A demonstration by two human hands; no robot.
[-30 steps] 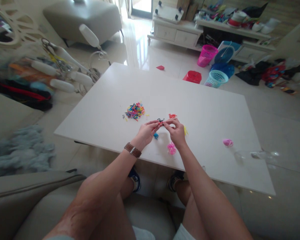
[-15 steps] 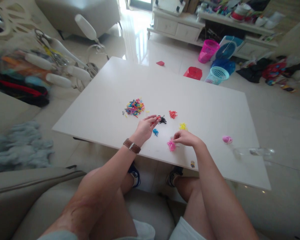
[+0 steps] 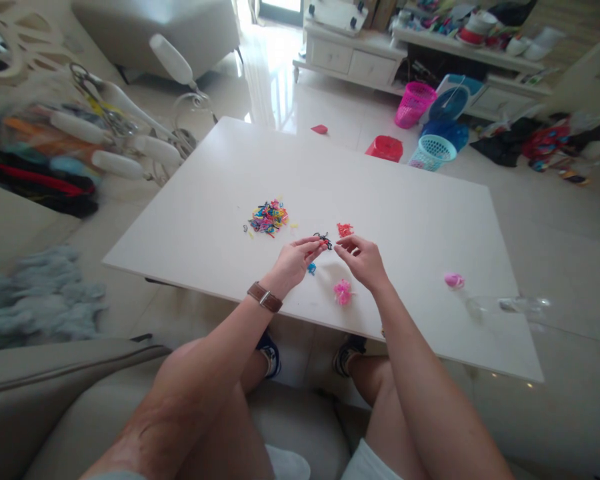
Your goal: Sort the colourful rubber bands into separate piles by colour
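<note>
On the white table (image 3: 180, 200), my left hand (image 3: 295, 261) is pinched on some red rubber bands (image 3: 323, 244), just in front of a small black pile (image 3: 325, 236). Close by on the right, my right hand (image 3: 363, 259) has its thumb and fingers slightly apart, with nothing visible between them. A red pile (image 3: 345, 229) lies just beyond its fingertips. The blue pile (image 3: 311, 269) is partly covered by my left hand. Nearer me sits a pink pile (image 3: 343, 292). To the left lies a larger mixed-colour heap of rubber bands (image 3: 269, 217).
Toward the table's right end lie a pink-purple object (image 3: 454, 280) and a clear, bottle-like object (image 3: 515, 305). Past the far edge stand a red stool-like item (image 3: 385, 148) and a light blue basket (image 3: 433, 152). A white lamp-like stand (image 3: 165, 150) is at the left.
My right hand has left the pink pile and moved up and left, close to my left hand. It now hides the yellow pile. My left hand has shifted slightly right, still holding the red bands.
</note>
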